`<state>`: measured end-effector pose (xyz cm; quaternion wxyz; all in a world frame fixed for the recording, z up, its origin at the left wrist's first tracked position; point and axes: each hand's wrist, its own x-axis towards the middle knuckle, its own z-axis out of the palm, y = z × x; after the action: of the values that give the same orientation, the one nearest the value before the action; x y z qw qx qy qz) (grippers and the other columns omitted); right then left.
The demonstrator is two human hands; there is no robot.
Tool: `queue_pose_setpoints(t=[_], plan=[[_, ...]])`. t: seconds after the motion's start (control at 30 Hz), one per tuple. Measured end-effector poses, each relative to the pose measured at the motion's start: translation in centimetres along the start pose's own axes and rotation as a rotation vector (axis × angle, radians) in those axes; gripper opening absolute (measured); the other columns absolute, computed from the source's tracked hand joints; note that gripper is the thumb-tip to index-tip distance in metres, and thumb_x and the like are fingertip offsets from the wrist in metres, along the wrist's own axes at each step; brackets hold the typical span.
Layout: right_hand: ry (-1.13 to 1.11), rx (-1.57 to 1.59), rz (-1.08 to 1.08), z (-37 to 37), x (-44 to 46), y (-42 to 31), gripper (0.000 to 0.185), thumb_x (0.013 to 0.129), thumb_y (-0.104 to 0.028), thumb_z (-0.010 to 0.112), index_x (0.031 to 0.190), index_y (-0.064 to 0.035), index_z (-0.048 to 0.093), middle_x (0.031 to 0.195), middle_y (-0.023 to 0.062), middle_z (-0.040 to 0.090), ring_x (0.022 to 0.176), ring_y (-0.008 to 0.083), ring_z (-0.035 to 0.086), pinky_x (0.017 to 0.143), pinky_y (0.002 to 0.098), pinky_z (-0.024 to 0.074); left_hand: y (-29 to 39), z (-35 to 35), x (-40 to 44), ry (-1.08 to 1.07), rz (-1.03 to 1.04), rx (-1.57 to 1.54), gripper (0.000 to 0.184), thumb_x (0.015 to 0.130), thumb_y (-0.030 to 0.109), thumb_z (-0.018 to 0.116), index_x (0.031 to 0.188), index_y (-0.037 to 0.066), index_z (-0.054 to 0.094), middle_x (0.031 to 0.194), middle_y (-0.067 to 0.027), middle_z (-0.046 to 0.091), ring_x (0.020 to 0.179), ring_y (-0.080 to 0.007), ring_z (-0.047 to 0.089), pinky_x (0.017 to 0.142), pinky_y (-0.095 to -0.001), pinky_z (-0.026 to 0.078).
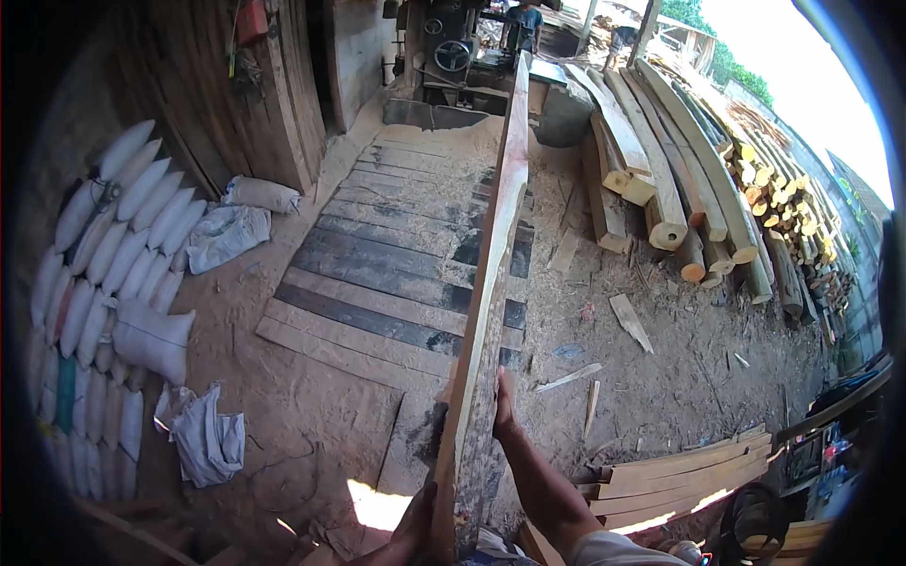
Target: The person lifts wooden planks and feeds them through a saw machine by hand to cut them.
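Observation:
A long sawn wooden beam point(481, 311) runs away from my body toward a saw machine point(451, 57) at the far end. Rough bark shows along its right side, while the left face is pale. My right hand point(506, 404) grips the beam's right side, its fingers mostly hidden behind the wood. Closer to me, at the near end, my left hand point(418, 517) holds the left side; its fingers are partly in shadow. Near the machine, the beam's far end reaches the level of a person in a blue shirt point(525, 17).
Stacked full sacks point(113, 255) line the left wall, with crumpled empty sacks point(208, 436) beside them. Planks set in the floor point(377, 250) carry sawdust. Squared logs point(661, 208) and a pile of round logs point(783, 203) lie at right. Boards point(684, 476) are stacked at lower right.

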<state>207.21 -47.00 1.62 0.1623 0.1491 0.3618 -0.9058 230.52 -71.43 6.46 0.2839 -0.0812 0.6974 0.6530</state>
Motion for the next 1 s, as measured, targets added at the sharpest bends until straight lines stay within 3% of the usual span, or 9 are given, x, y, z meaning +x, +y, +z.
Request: queue_pose_setpoints(t=[0.03, 0.13, 0.27, 0.4, 0.53, 0.7, 1.0], plan=[[-0.097, 0.032, 0.022, 0.0, -1.7, -0.1, 0.072, 0.097, -0.067, 0.041, 0.140, -0.0101, 0.052, 0.123, 0.0113, 0.064, 0.108, 0.0254, 0.063, 0.095, 0.0430, 0.0509, -0.5, 0.1, -1.2, -0.006, 0.002, -0.006, 0.093, 0.084, 0.077, 0.038, 0.149, 0.009, 0.039, 0.139, -0.0138, 0.054, 0.122, -0.0307, 0.057, 0.099, -0.0413, 0.048], [0.052, -0.019, -0.048, 2.8, -3.8, -0.6, 0.072, 0.097, -0.066, 0.042, 0.141, -0.0088, 0.050, 0.127, 0.0101, 0.062, 0.111, 0.0247, 0.061, 0.097, 0.0422, 0.0495, -0.5, -0.6, -2.4, -0.003, 0.022, 0.014, 0.093, 0.084, 0.076, 0.040, 0.149, 0.009, 0.039, 0.139, -0.0139, 0.053, 0.123, -0.0309, 0.056, 0.100, -0.0414, 0.048], [0.046, -0.103, -0.014, 5.2, -3.7, -1.5, 0.072, 0.098, -0.065, 0.041, 0.144, -0.0110, 0.047, 0.132, 0.0095, 0.059, 0.118, 0.0240, 0.058, 0.100, 0.0412, 0.0472, 0.7, -1.1, -1.8, 0.003, 0.056, 0.045, 0.093, 0.083, 0.075, 0.042, 0.149, 0.009, 0.038, 0.140, -0.0142, 0.053, 0.123, -0.0312, 0.056, 0.100, -0.0416, 0.048], [-0.059, -0.046, 0.043, 4.1, -0.4, -2.1, 0.072, 0.097, -0.067, 0.039, 0.138, -0.0096, 0.053, 0.123, 0.0079, 0.063, 0.112, 0.0225, 0.059, 0.098, 0.0404, 0.0474, 2.7, -1.6, 0.6, 0.012, 0.083, 0.082, 0.093, 0.083, 0.073, 0.044, 0.149, 0.009, 0.038, 0.140, -0.0144, 0.053, 0.124, -0.0315, 0.055, 0.100, -0.0417, 0.047], [0.218, -0.143, -0.067, 4.1, 2.9, -3.9, 0.070, 0.097, -0.066, 0.043, 0.135, -0.0092, 0.055, 0.120, 0.0064, 0.065, 0.106, 0.0216, 0.062, 0.095, 0.0395, 0.0488, 5.6, -1.4, 4.3, 0.005, 0.081, 0.111, 0.093, 0.082, 0.072, 0.046, 0.149, 0.009, 0.038, 0.140, -0.0146, 0.052, 0.124, -0.0317, 0.055, 0.100, -0.0419, 0.047], [0.126, -0.107, -0.049, 1.8, 7.4, -6.1, 0.078, 0.097, -0.066, 0.044, 0.150, -0.0093, 0.040, 0.144, 0.0055, 0.051, 0.126, 0.0214, 0.050, 0.106, 0.0399, 0.0419, 9.6, -1.3, 8.6, 0.010, 0.072, 0.151, 0.092, 0.081, 0.071, 0.048, 0.149, 0.009, 0.038, 0.141, -0.0149, 0.052, 0.124, -0.0321, 0.054, 0.101, -0.0420, 0.047], [0.155, -0.127, -0.030, 0.3, 12.9, -10.3, 0.083, 0.094, -0.069, 0.045, 0.152, -0.0109, 0.037, 0.145, 0.0069, 0.050, 0.128, 0.0256, 0.051, 0.107, 0.0435, 0.0414, 15.1, -0.7, 15.3, 0.027, 0.068, 0.183, 0.093, 0.080, 0.068, 0.052, 0.150, 0.009, 0.037, 0.141, -0.0154, 0.051, 0.125, -0.0327, 0.053, 0.101, -0.0424, 0.046]])
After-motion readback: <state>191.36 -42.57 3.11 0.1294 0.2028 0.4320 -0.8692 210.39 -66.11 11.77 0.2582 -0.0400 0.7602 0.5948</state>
